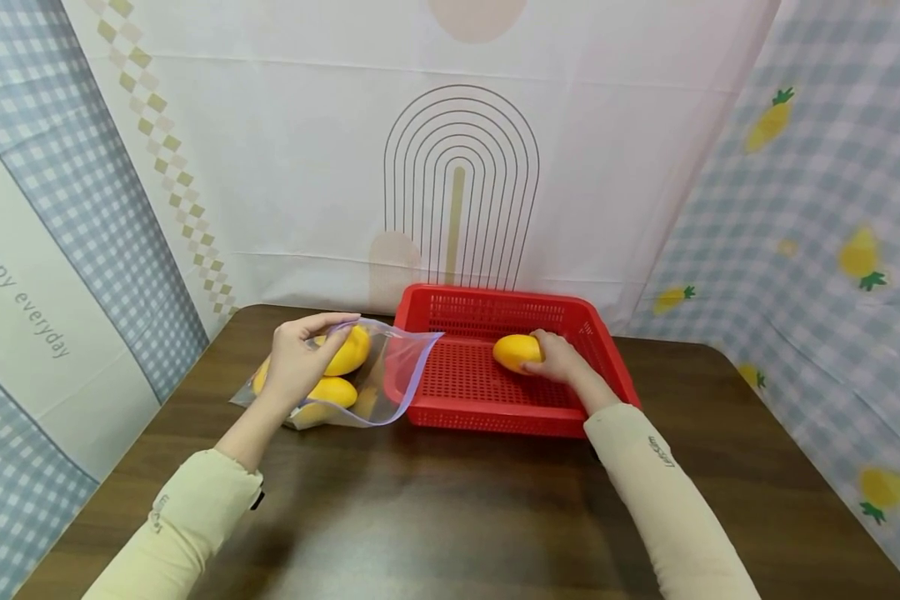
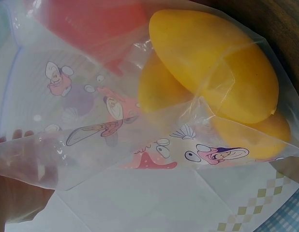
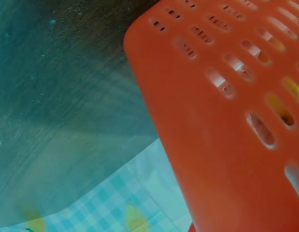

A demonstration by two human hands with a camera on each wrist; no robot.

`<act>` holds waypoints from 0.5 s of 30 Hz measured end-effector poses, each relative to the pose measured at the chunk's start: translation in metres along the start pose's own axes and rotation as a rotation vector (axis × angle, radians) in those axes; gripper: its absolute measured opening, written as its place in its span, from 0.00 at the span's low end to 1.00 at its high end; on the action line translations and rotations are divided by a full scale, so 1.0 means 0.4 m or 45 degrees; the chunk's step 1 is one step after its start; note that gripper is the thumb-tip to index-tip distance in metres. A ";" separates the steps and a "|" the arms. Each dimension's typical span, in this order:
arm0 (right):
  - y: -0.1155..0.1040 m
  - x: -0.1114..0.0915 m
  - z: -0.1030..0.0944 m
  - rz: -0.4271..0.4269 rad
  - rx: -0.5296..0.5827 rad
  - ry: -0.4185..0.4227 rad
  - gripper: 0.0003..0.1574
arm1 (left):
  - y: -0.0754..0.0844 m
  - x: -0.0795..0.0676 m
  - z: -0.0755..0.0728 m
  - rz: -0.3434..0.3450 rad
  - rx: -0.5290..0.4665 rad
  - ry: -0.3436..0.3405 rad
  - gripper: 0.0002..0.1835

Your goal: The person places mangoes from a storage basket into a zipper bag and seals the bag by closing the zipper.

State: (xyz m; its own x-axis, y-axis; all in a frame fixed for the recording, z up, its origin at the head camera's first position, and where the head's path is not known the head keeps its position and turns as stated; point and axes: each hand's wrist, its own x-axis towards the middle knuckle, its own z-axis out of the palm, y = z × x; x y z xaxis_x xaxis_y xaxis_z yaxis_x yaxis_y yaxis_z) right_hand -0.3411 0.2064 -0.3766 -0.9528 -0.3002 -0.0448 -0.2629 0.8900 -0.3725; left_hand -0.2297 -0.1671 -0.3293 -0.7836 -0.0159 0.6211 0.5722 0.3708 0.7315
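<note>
A yellow mango (image 1: 516, 353) is in my right hand (image 1: 561, 360), gripped by its right end inside the red plastic basket (image 1: 495, 414). My left hand (image 1: 297, 360) pinches the upper rim of a clear zip bag (image 1: 375, 410) with a purple seal strip. Several yellow mangoes (image 2: 212, 63) lie in the bag, whose open mouth points right and overlaps the basket's left side. Cartoon prints show on the plastic in the left wrist view. The basket's slotted wall (image 3: 188, 125) hides my right hand in the right wrist view, though some yellow shows through the slots.
Both the bag and basket rest on a dark wooden table (image 1: 420, 508). Behind it hangs a white cloth (image 1: 307, 167) with printed arches. Blue checked cloth (image 1: 832, 275) with fruit prints hangs along the right side.
</note>
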 end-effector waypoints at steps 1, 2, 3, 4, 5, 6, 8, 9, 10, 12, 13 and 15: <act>-0.001 -0.002 0.000 -0.001 0.009 0.010 0.40 | 0.000 0.000 0.000 0.002 -0.005 -0.001 0.08; -0.002 -0.004 0.000 -0.002 0.022 0.022 0.40 | 0.001 0.001 0.000 0.001 -0.008 0.000 0.08; -0.004 -0.006 -0.001 -0.003 0.039 0.032 0.40 | 0.002 0.001 0.000 -0.003 -0.014 -0.001 0.08; -0.004 -0.008 -0.001 -0.007 0.054 0.042 0.40 | 0.003 0.002 0.000 -0.007 -0.016 -0.003 0.08; -0.005 -0.010 -0.002 -0.010 0.069 0.051 0.40 | 0.003 0.002 0.000 -0.010 -0.018 -0.005 0.08; -0.005 -0.013 -0.002 -0.012 0.077 0.057 0.40 | 0.003 0.003 -0.001 -0.012 -0.018 -0.007 0.09; -0.004 -0.017 -0.003 0.000 0.100 0.070 0.40 | 0.004 0.004 -0.001 -0.019 -0.013 -0.011 0.09; -0.004 -0.019 -0.004 0.008 0.109 0.074 0.40 | 0.005 0.004 -0.001 -0.020 -0.010 -0.015 0.09; -0.003 -0.021 -0.005 0.016 0.111 0.078 0.39 | 0.005 0.004 -0.001 -0.018 -0.005 -0.017 0.09; 0.000 -0.025 -0.007 0.035 0.113 0.087 0.39 | 0.006 0.003 -0.001 -0.013 0.006 -0.017 0.09; 0.001 -0.026 -0.008 0.045 0.116 0.092 0.39 | 0.008 0.003 -0.001 -0.012 0.010 -0.015 0.09; 0.004 -0.029 -0.008 0.059 0.130 0.107 0.39 | 0.009 0.003 -0.001 -0.006 0.013 -0.007 0.08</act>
State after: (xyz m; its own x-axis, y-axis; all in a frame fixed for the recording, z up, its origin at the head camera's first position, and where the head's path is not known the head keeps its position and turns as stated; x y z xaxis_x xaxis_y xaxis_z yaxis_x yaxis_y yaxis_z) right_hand -0.3309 0.2126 -0.3737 -0.9741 -0.2259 0.0117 -0.2054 0.8614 -0.4646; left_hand -0.2283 -0.1663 -0.3258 -0.7876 -0.0123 0.6161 0.5661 0.3805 0.7313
